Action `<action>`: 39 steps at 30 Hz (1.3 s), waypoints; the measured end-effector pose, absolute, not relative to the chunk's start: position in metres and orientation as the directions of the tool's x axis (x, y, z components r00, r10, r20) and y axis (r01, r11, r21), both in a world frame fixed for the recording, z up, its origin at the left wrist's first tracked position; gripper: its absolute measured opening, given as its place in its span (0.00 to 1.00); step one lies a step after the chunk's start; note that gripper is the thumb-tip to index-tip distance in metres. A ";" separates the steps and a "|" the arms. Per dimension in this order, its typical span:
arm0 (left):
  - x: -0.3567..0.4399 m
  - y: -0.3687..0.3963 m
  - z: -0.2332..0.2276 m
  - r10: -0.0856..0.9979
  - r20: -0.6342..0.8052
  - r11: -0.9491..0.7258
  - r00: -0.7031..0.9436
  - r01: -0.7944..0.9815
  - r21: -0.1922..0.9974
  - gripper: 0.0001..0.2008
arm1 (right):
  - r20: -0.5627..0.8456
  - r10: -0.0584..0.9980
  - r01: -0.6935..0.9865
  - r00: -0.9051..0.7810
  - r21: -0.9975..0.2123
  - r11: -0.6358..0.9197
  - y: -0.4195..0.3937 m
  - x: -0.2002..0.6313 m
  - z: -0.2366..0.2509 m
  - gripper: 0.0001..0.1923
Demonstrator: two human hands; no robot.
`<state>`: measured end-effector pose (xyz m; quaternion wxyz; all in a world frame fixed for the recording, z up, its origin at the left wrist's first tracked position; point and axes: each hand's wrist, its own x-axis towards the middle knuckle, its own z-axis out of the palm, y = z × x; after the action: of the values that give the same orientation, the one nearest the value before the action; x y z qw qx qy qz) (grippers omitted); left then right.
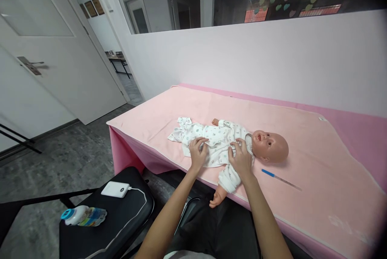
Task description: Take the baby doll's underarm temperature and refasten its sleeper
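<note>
A baby doll (270,146) lies on its back on the pink-covered table, head to the right, dressed in a white printed baby romper (216,136). My left hand (198,153) is at the lower part of the romper, fingers curled onto the cloth. Near the doll's chest, my right hand (241,158) has bent fingers and thumb closed on the front of the garment. Wrinkled cloth runs between both hands. The doll's near arm hangs over the table edge, while its far hand shows beyond the sleeve. The romper's empty-looking leg ends lie to the left.
A blue-capped pen (279,179) rests on the pink sheet (326,170) near the doll's head. To my left, a black chair (121,218) bears a white power bank (115,189) with a cable and a bottle (86,215). A white wall (256,61) stands behind the table.
</note>
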<state>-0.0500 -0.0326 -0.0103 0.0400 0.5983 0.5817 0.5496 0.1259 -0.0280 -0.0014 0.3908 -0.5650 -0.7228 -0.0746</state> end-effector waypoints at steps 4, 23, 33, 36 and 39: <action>-0.047 -0.033 -0.009 0.728 0.626 -0.282 -0.281 0.709 0.646 0.06 | 0.624 0.779 0.886 -0.062 -0.324 0.331 -0.028 0.125 -0.001 0.10; -0.048 -0.028 -0.012 0.722 0.597 -0.221 -0.349 0.702 0.677 0.09 | 0.494 0.841 0.902 -0.220 -0.225 0.368 -0.020 0.134 0.006 0.10; -0.037 -0.038 -0.010 0.632 0.726 -0.209 -0.272 0.842 0.497 0.14 | 0.742 0.647 0.902 -0.177 -0.141 0.409 -0.031 0.095 0.008 0.14; -0.033 -0.040 -0.010 0.664 0.746 -0.442 0.046 0.829 0.342 0.16 | 0.672 0.707 0.893 -0.223 -0.151 0.425 -0.027 0.089 0.004 0.12; -0.032 -0.038 -0.006 0.708 0.674 -0.548 0.209 0.765 0.338 0.18 | 0.637 0.754 0.897 -0.161 -0.224 0.380 -0.024 0.088 0.001 0.14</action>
<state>-0.0320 -0.0378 -0.0065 -0.0343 0.7768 0.4740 0.4132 0.0885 -0.0242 0.0007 0.3471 -0.5470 -0.7548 -0.1030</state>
